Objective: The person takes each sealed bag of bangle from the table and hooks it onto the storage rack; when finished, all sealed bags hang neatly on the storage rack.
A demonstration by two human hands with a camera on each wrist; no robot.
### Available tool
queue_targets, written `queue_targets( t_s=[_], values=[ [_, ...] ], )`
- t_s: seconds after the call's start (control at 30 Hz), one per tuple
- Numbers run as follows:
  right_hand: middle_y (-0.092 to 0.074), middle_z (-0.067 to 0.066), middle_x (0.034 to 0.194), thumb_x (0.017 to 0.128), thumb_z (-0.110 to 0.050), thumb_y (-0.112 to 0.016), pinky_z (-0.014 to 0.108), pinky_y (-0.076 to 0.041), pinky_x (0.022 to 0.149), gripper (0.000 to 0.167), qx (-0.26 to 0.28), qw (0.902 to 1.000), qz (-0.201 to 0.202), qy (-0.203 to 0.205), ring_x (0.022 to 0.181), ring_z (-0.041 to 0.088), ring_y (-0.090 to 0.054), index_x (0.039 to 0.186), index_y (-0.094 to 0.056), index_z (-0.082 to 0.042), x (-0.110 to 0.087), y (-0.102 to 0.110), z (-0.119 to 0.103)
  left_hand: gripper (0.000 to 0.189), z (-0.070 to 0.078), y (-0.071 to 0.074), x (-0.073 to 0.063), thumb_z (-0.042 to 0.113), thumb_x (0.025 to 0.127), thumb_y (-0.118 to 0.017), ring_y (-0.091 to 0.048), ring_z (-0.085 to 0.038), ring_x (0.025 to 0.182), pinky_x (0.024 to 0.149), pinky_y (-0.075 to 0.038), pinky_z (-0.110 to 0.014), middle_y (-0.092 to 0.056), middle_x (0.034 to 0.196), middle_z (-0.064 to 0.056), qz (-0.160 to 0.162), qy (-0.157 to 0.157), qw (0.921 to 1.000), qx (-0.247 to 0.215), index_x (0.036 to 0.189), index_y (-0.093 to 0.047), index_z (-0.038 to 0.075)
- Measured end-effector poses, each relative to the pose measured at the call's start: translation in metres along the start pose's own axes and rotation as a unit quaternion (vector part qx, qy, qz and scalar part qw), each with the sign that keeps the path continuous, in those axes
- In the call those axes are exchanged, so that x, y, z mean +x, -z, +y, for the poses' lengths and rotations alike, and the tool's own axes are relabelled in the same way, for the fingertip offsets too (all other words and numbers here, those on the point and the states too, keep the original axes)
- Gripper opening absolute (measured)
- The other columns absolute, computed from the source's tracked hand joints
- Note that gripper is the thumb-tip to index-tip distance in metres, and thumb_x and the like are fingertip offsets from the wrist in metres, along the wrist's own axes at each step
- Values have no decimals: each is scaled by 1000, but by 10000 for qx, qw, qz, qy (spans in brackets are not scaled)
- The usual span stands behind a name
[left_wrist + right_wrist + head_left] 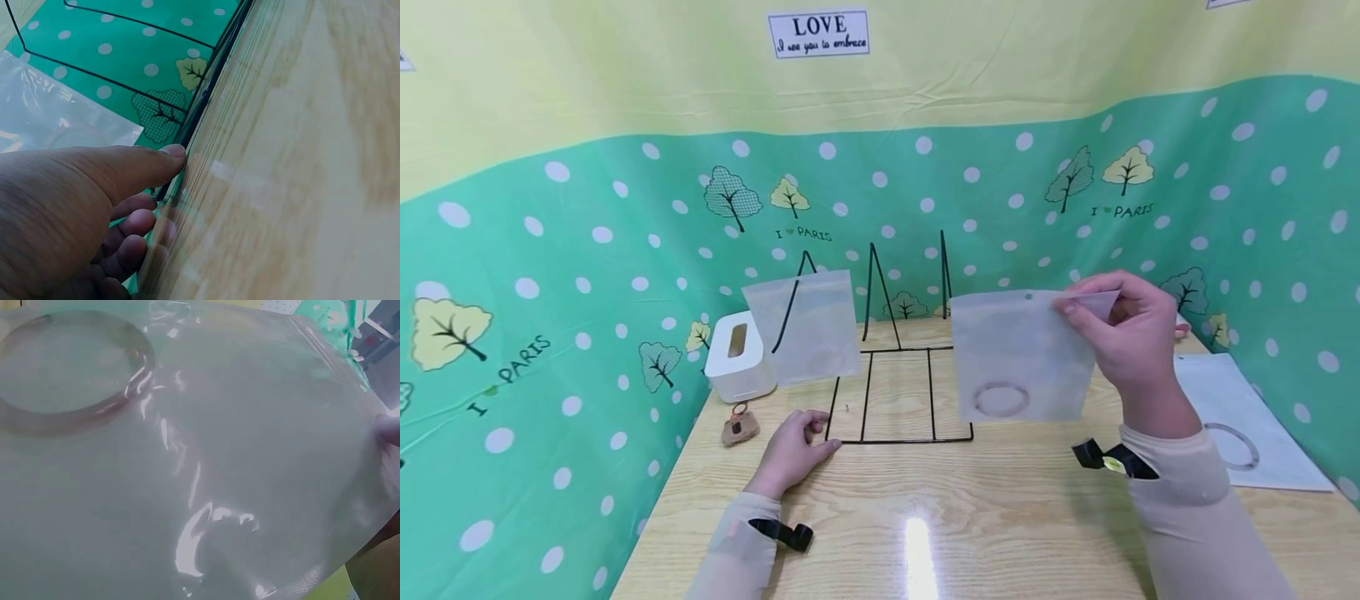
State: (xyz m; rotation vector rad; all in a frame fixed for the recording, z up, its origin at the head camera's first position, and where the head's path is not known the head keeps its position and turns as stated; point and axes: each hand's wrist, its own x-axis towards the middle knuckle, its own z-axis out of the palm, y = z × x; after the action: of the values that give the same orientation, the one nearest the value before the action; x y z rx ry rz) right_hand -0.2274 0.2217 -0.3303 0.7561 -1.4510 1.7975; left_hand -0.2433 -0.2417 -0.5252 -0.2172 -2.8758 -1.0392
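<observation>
My right hand (1131,333) pinches a frosted plastic zip bag (1030,358) by its upper right corner, above the table's right half. A ring-shaped bangle (125,381) shows through the bag, low inside it. My left hand (793,450) holds the front left corner of a black wire display rack (895,442); the thumb (165,156) lies on the wire and the other fingers curl beside it. A second frosted bag (812,333) hangs on the rack's left prong, its contents faint. Two more upright prongs stand at the rack's back, the right one partly behind the held bag.
A white tissue box (737,367) stands left of the rack, with a brown keychain (741,427) in front of it. At the right, beyond my right forearm, a white bag or sheet (1270,425) with a ring shape lies on the wooden table (1000,517). A patterned green curtain (625,317) surrounds the table.
</observation>
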Motion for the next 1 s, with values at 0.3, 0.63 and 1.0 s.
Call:
queue_targets(
  t_s=[0.3,0.63,1.0],
  values=[
    [-76,13,87,75,28,-71,21,-53,57,14,158,9997,-196,37,64,16,-70,86,-66,20,-5,-16,3,47,-3,0,0,29,88,-87,-49,-16,82,75,-42,-37,-58,98,0,24,-98,9999,-5,128,-71,11],
    [-76,12,86,76,27,-72,21,-51,55,16,148,9996,-216,-38,61,14,-68,87,-67,18,-11,-37,10,48,-2,0,1,30,88,-88,-49,-15,82,76,-42,-37,-58,99,0,0,-136,9999,14,128,-71,10],
    [-77,12,87,78,27,-73,22,-53,58,16,287,9990,-335,-119,66,15,-71,88,-67,16,-14,-57,10,47,-6,-2,-1,29,86,-89,-50,-14,81,73,-43,-35,-59,97,0,155,-253,9995,78,125,-72,10]
  ],
)
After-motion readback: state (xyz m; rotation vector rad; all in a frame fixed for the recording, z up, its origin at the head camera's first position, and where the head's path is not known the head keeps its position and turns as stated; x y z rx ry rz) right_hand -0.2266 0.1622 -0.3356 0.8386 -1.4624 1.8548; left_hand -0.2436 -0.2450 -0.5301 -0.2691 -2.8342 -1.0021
